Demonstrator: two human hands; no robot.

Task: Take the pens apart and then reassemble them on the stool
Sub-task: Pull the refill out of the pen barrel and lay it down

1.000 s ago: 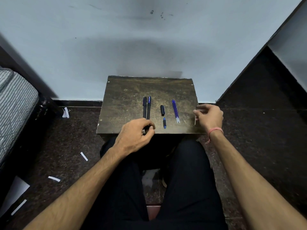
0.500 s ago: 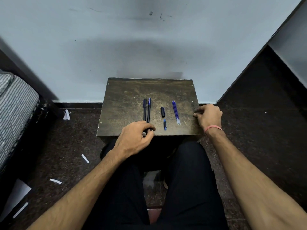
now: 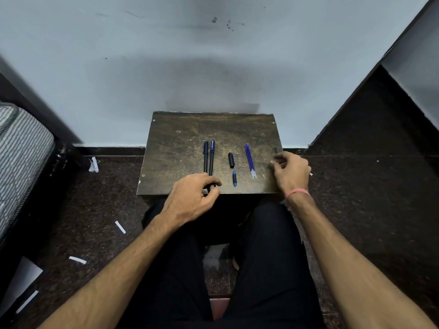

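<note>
Dark worn wooden stool (image 3: 180,129) stands against a pale blue wall (image 3: 166,67), its top carrying the pen parts. Left hand (image 3: 192,198) sits at the near edge, fingers (image 3: 213,182) curled and pinching the near ends of two slim dark pen barrels (image 3: 208,157), which lie side by side, touching, pointing away from the person. Right of them a short black pen cap (image 3: 231,160), and just nearer a small blue-tipped black pen piece (image 3: 234,178), apart from the cap. Further right a bundle of thin blue refills (image 3: 250,160) lying together, pale ends toward the person. Right hand (image 3: 291,173) rests at the stool's right edge, fingers loosely curled, pink band (image 3: 297,192) on the wrist; cannot tell whether it holds anything. Dark speckled floor (image 3: 95,210) with white paper scraps (image 3: 120,227); striped grey mattress (image 3: 21,157) at far left. Black trousers (image 3: 261,269) below.
</note>
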